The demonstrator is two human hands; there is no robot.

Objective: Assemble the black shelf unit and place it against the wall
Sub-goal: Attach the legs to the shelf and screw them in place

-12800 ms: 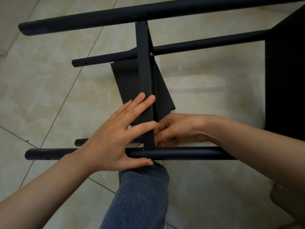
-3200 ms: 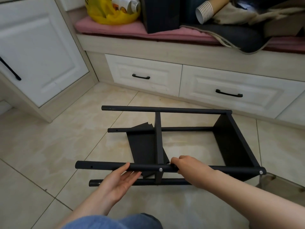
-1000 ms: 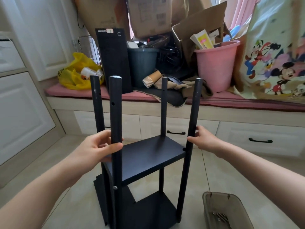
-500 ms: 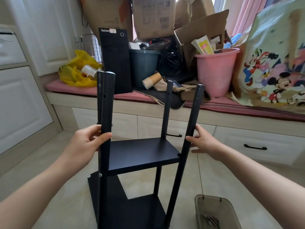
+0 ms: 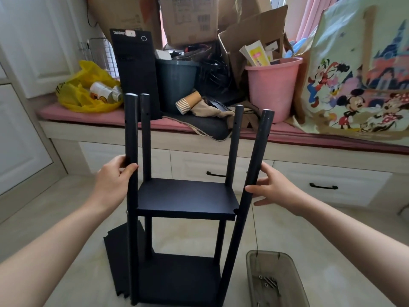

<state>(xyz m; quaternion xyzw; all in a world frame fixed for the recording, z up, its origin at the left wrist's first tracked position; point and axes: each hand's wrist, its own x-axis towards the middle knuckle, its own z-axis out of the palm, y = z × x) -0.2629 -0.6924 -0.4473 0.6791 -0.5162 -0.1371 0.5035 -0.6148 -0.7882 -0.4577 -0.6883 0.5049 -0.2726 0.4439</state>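
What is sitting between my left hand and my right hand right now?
In the head view, the black shelf unit stands between your left hand and right hand: its middle shelf and two rear posts fill the gap.

The tiled floor (image 5: 55,200) carried the upright black shelf unit (image 5: 186,200). A loose black panel (image 5: 115,262) lay at its left. A clear tray (image 5: 287,269) holding screws (image 5: 268,283) sat near right.
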